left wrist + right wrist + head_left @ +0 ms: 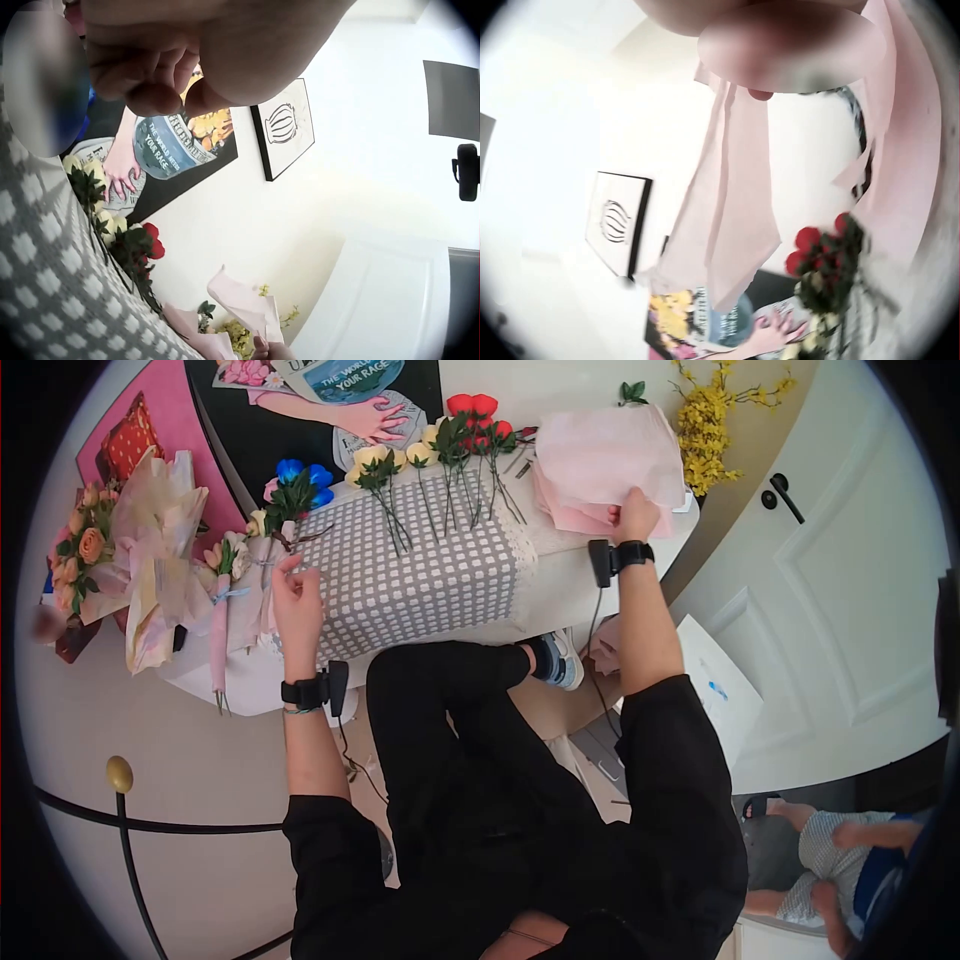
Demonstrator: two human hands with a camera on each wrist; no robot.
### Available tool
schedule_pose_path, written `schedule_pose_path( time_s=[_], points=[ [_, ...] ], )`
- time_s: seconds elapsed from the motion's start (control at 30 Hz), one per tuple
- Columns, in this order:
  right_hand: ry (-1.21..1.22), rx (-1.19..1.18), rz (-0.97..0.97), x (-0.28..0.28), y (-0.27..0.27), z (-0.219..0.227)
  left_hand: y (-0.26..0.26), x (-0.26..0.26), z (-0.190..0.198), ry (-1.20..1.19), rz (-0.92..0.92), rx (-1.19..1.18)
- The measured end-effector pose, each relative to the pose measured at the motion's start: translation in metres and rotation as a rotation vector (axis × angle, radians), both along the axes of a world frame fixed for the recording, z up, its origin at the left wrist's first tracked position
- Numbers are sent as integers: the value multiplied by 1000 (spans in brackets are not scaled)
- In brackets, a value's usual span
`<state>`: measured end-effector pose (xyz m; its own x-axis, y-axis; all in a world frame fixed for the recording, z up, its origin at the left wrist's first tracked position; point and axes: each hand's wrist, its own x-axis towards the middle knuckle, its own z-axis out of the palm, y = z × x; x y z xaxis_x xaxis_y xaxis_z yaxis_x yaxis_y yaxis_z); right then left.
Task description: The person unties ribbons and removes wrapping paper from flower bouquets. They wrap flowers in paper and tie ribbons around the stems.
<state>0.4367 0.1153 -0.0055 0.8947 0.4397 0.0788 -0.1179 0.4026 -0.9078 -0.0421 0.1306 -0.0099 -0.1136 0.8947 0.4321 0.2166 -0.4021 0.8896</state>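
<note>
My right hand (637, 520) pinches the near edge of a thin pale pink sheet of wrapping paper (608, 455) at the table's right end. In the right wrist view that sheet (739, 172) hangs raised off the stack, with more pink paper (911, 135) lying below it. My left hand (298, 605) hovers by the left edge of the grey-and-white checked cloth (410, 585), its fingers loosely bent and holding nothing. Across the back of the cloth lie flower stems: red roses (473, 407), cream flowers (372, 458) and blue flowers (305, 480).
Wrapped bouquets (155, 575) stand at the table's left end. Yellow blossoms (708, 435) rise behind the right end, near a white door (800, 600). A poster (340, 405) leans at the back. Cables hang from both wrist cameras. Another person (845, 860) sits at the lower right.
</note>
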Motion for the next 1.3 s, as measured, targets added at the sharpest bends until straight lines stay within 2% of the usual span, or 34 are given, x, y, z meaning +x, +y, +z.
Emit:
schedule_pose_path(
  time_s=[0.07,0.1,0.17,0.2,0.27,0.3,0.33,0.37,0.4,0.47,0.5,0.53,0.6,0.63,0.67,0.73,0.8,0.87,0.9,0.93,1.0,1.03,1.1,1.13,1.17,1.2,1.23,1.3],
  points=[
    [-39,-135,-23,15,6,-11,14,-24,-11,222,166,128],
    [-15,-117,52,24,8,-20,18,-35,-11,224,171,124],
    [29,-73,95,27,6,-25,23,-54,-10,477,316,122],
    [72,-26,132,25,3,-26,28,-65,-13,481,316,118],
    [114,9,184,14,-10,-19,35,-83,-21,903,550,214],
    [122,37,93,1,-19,-13,35,-86,-22,907,550,211],
    [130,65,2,-10,-27,-8,34,-89,-23,938,526,65],
    [47,-33,-53,-18,-36,-4,34,-91,-23,963,501,-81],
    [49,-35,-50,-18,-39,-10,35,-91,-24,965,504,-83],
    [-724,-339,-419,-15,-41,-22,34,-92,-27,945,482,-71],
    [-965,-273,-390,-20,-43,-20,30,-90,-24,953,490,-78],
    [-959,-274,-375,-21,-40,-25,25,-83,-18,983,470,-92],
    [-1474,-609,-289,-11,-31,-37,21,-79,-11,1015,468,-110],
    [-1420,-677,-171,-8,-26,-45,22,-80,-12,1025,441,-112],
    [-1423,-662,-157,-4,-22,-52,22,-81,-13,1032,415,-115],
    [-1418,-659,-238,-11,-25,-51,21,-80,-11,1022,432,-132],
    [-1430,-701,-211,-15,-26,-50,18,-76,-8,1018,441,-147],
    [-1387,-582,-276,-17,-25,-50,18,-71,-3,1047,484,-163],
    [-1424,-555,-330,-24,-30,-46,29,-78,-11,1017,439,-84],
    [-1425,-549,-327,-33,-35,-41,33,-77,-9,1016,446,-85],
    [-1396,-347,-330,-51,-43,-35,40,-71,-4,1027,360,-166],
    [-1397,-343,-328,-62,-45,-35,42,-67,-1,1036,345,-179],
    [-1416,-170,-253,-84,-50,-34,57,-70,-10,1008,328,-151],
    [-1413,-168,-257,-99,-54,-32,59,-69,-10,984,305,-121],
    [-1367,-131,-158,-115,-59,-30,60,-69,-11,986,305,-118],
    [-1319,-95,-59,-129,-62,-29,56,-65,-9,891,279,-48],
    [-1315,-94,-61,-140,-64,-28,49,-60,-4,796,252,21],
    [-1127,-18,306,-163,-66,-29,24,-45,1,721,247,66]
  ],
)
